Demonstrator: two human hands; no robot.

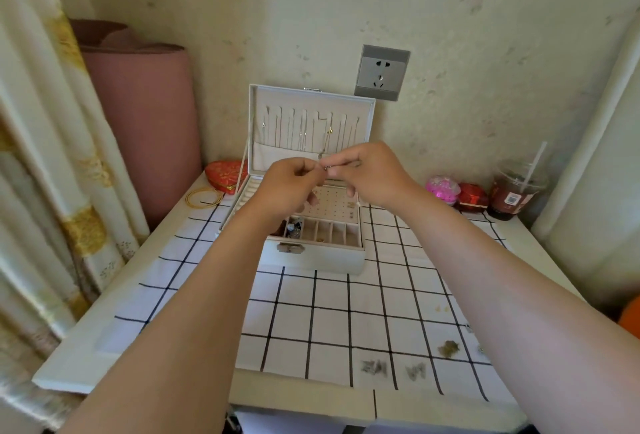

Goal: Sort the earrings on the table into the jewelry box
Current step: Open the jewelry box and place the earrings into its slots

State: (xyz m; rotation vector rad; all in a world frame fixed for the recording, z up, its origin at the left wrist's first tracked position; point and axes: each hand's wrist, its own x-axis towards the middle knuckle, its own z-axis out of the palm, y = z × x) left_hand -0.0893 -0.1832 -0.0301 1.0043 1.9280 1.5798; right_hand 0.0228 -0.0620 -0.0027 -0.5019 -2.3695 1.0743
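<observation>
A white jewelry box (313,257) stands open at the middle back of the table, lid upright with necklaces hanging inside. Over its tray, my left hand (289,188) and my right hand (369,174) meet, fingertips pinched together on a small silvery earring (326,167). Several loose earrings lie on the checked cloth at the front right: a dark pair (374,367), a butterfly-like one (415,371) and a gold-brown cluster (448,348). Tiny gold studs (442,309) lie further back on the right.
A red heart-shaped box (225,173) and gold bangles (204,197) lie left of the box. A pink ball (442,189), a red box (472,196) and a drink cup with straw (516,193) stand at the back right. A pink roll (138,115) leans at left.
</observation>
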